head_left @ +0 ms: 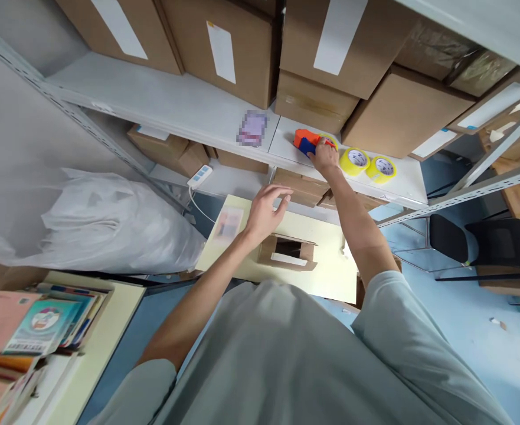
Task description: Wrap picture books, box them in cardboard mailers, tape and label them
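On the metal shelf, my right hand (pixel 326 156) is closed around an orange and blue tape dispenser (pixel 304 143) with a yellow roll in it. The fingers partly cover the dispenser. Two rolls of tape with yellow edges, the nearer roll (pixel 354 160) and the farther roll (pixel 382 169), lie just right of that hand. My left hand (pixel 266 213) is held in the air in front of the shelf, fingers apart and nothing in them. Below it, a small cardboard box (pixel 306 264) with its flaps up rests on the pale yellow table (pixel 330 283).
Large cardboard boxes (pixel 237 53) stand along the back of the shelf (pixel 140 88). A power strip (pixel 200 176) sits on the lower level. White plastic wrapping (pixel 122 224) bulges at left, above books (pixel 42 321). Black chairs (pixel 448 239) stand at right.
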A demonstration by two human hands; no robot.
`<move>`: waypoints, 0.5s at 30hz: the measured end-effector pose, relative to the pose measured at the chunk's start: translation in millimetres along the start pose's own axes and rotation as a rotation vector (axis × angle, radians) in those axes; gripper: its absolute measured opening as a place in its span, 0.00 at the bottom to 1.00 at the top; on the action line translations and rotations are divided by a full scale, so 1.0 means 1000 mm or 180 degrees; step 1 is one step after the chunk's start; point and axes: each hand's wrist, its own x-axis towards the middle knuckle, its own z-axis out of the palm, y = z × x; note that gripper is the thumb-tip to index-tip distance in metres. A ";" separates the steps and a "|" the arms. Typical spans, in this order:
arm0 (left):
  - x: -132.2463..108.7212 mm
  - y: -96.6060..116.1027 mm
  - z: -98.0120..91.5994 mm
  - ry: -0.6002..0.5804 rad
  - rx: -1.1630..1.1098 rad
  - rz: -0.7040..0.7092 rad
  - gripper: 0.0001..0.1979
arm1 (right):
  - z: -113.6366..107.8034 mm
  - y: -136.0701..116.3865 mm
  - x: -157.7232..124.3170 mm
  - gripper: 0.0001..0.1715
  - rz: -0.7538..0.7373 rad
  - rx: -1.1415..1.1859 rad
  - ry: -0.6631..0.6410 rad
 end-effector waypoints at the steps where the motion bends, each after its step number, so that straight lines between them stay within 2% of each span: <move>1: -0.005 0.000 -0.001 0.0011 -0.0033 -0.0055 0.11 | -0.004 -0.003 -0.006 0.43 0.0197 -0.0146 -0.0231; 2: -0.009 -0.001 -0.002 0.0027 -0.0071 -0.0114 0.11 | -0.008 -0.006 -0.014 0.40 0.0348 -0.0268 -0.0445; 5: -0.027 -0.003 -0.008 0.0164 -0.0186 -0.0305 0.11 | -0.019 -0.015 -0.052 0.40 0.0194 -0.0239 -0.0632; 9: -0.053 -0.006 -0.016 0.0381 -0.0297 -0.0551 0.12 | -0.027 -0.023 -0.129 0.38 -0.0050 0.0485 -0.0679; 12: -0.071 -0.005 -0.021 0.0495 -0.0435 -0.0663 0.12 | -0.029 -0.028 -0.188 0.39 0.0109 0.1016 -0.0662; 15: -0.083 0.002 -0.025 0.0525 -0.0488 -0.0746 0.13 | -0.029 -0.031 -0.234 0.33 0.0209 0.1548 -0.0865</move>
